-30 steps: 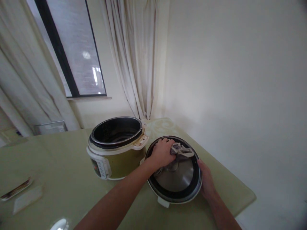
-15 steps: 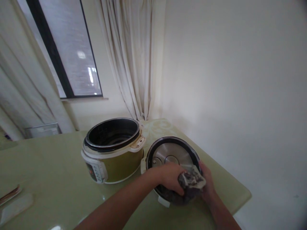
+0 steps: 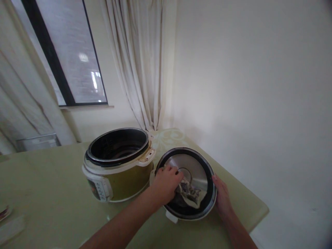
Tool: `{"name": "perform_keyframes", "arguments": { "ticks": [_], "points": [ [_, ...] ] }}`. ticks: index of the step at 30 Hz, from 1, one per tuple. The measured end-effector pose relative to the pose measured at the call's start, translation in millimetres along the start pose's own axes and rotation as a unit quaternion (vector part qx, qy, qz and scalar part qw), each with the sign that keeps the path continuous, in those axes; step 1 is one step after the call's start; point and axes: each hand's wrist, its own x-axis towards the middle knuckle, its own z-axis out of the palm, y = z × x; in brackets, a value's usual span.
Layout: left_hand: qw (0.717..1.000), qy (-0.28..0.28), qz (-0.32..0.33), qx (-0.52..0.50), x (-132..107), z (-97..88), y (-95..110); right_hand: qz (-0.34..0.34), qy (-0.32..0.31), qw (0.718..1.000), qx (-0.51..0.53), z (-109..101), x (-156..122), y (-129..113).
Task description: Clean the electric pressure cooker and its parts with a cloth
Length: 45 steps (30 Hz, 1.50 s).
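My left hand [image 3: 167, 181] is closed on a crumpled, dark-patterned cloth [image 3: 191, 194], pressing it against the left part of the lid's inner face. The round pressure cooker lid [image 3: 201, 169] lies with its silver metal underside and black ring facing up, tilted toward me. At its right rim, my right hand [image 3: 222, 195] grips the edge with the fingers partly hidden. Just left of the lid stands the green and white electric pressure cooker [image 3: 129, 181], uncovered, with a dark inner pot [image 3: 118, 143] inside it.
The cooker and lid are on a pale green table [image 3: 59, 186], whose right edge runs beside a white wall [image 3: 246, 86]. A white dish [image 3: 5, 212] is partly in view at the far left. Curtains [image 3: 137, 65] hang behind, by a window [image 3: 70, 52].
My left hand has moved the cloth from the lid's lower right across to its left side. The right hand still holds the right rim. The view has shifted slightly.
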Motion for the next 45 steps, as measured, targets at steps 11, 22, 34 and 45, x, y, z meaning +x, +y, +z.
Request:
{"name": "perform_keyframes", "arguments": {
  "ticks": [11,22,34,45],
  "points": [
    [0.969,0.155,-0.122,-0.149,65,-4.2,13,-0.017,0.033,0.998,-0.057,-8,3,9],
    [0.965,0.021,0.071,-0.25,64,-2.9,39,-0.027,0.058,0.994,-0.087,-15,3,19],
    [0.984,-0.124,0.099,-0.086,-6,-9.0,6,-0.003,0.039,0.998,-0.053,-4,-3,3],
    [0.969,0.123,-0.132,-0.17,23,-10.4,-10,-0.011,0.03,0.998,-0.059,-5,-3,-1]
  ]
}}
